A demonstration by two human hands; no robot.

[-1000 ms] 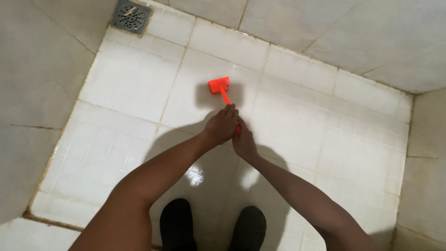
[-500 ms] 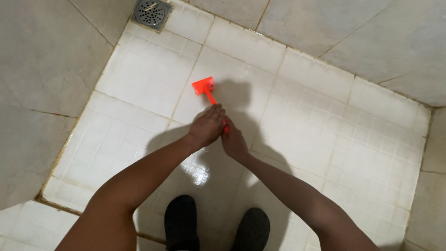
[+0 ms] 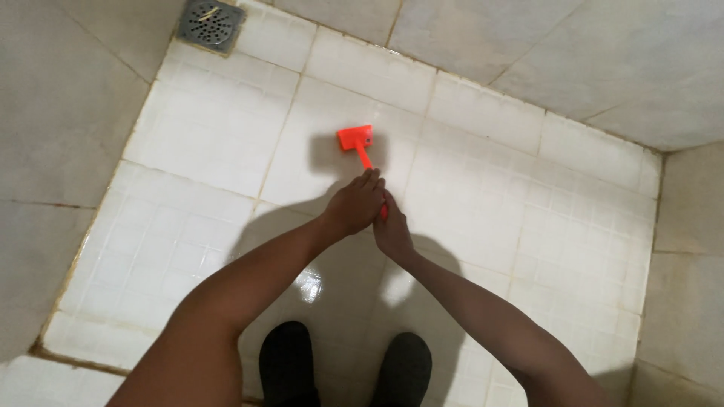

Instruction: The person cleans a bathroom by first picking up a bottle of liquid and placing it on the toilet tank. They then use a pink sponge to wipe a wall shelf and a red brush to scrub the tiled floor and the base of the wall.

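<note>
Head view looks straight down at a white tiled floor (image 3: 188, 143), and far left up top sits a square metal drain (image 3: 210, 22), its grate set into the corner, nothing seen lying in it. Moving right, the left hand (image 3: 354, 205) comes in from the lower left on a long bare forearm, fingers curled tight over the handle of an orange scraper (image 3: 357, 143). That scraper's flat head rests on the tile just above the hands, well apart from the drain, with the thin handle running down into the grip. Right beside it, the right hand (image 3: 392, 230) is wrapped around the lower end of the same handle, touching the left hand, so both fists are clenched on the tool. Below them, two black shoes (image 3: 343, 369) stand side by side on a wet, shiny patch of tile. Grey walls (image 3: 603, 68) close off the top and the right.
</note>
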